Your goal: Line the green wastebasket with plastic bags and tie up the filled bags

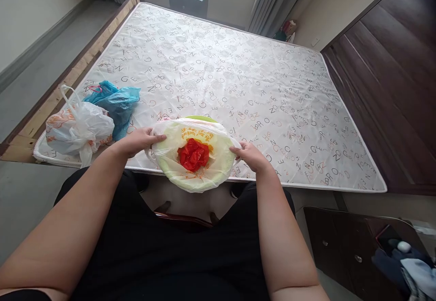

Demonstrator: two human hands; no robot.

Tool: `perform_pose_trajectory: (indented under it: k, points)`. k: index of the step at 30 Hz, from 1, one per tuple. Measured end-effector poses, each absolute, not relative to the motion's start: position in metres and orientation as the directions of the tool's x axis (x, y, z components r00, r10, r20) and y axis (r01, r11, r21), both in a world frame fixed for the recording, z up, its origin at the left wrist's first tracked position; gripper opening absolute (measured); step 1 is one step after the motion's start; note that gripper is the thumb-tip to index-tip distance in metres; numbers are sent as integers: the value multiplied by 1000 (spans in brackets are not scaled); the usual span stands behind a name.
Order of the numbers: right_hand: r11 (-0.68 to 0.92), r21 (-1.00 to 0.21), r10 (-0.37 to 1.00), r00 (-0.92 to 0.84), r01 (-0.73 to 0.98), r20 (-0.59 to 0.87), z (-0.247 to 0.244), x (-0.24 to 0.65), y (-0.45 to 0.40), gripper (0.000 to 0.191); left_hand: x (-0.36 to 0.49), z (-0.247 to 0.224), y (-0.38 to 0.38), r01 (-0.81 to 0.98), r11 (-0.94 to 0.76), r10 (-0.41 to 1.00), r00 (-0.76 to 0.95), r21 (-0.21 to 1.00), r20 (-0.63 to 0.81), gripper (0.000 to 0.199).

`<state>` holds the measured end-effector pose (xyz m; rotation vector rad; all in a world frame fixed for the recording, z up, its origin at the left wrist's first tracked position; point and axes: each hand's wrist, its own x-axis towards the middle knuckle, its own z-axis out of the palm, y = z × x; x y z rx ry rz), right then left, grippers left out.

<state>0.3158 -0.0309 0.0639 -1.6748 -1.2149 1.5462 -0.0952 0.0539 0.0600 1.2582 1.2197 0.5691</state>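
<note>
Between my hands is a round light-green bin [200, 118], lined with a thin white plastic bag [170, 169] that carries orange print. The bag is folded over the bin's rim. Down inside the lining sits a crumpled red plastic bag [193, 155]. My left hand [138, 140] is closed on the left rim, thumb on top of the white bag. On the opposite side my right hand [250, 155] pinches the bag at the right rim. The bin is held at the mattress's near edge, over my lap; its lower part is hidden.
A tied white plastic bag [80, 126] and a blue plastic bag [119, 103] lie on the left corner of the letter-printed mattress [289, 110]. A dark headboard [384, 78] stands right. A dark nightstand [340, 242] with clothes [415, 269] is at lower right.
</note>
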Motion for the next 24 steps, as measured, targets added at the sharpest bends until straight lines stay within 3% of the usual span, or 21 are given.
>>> perform_pose_trajectory:
  k: [3, 7, 9, 12, 14, 19, 21, 24]
  points:
    - [-438, -883, 899, 61, 171, -434, 60, 313, -29, 37, -90, 62, 54, 293, 272, 945, 102, 917, -312, 38]
    - [-314, -949, 894, 330, -23, -304, 57, 308, -23, 30, -89, 56, 60, 244, 89, 966, -257, 966, -24, 28]
    - [-269, -957, 890, 353, -105, -289, 58, 308, -21, 35, -90, 51, 64, 196, 47, 946, -324, 980, 20, 29]
    - [-301, -924, 897, 259, -235, -358, 62, 309, -22, 41, -92, 47, 67, 87, 169, 957, -253, 982, -142, 44]
    - [-364, -891, 903, 132, -271, -409, 65, 311, -26, 49, -94, 50, 64, 40, 296, 952, -96, 954, -291, 53]
    - [-516, -849, 856, -105, -113, -507, 69, 319, -36, 57, -101, 67, 51, 196, 502, 773, 335, 842, -539, 57]
    - [-527, -849, 837, -191, -32, -513, 68, 323, -39, 55, -105, 74, 48, 288, 504, 707, 403, 814, -581, 56]
    - [-512, -858, 830, -234, 39, -506, 65, 325, -41, 44, -110, 80, 50, 360, 485, 713, 365, 797, -599, 58]
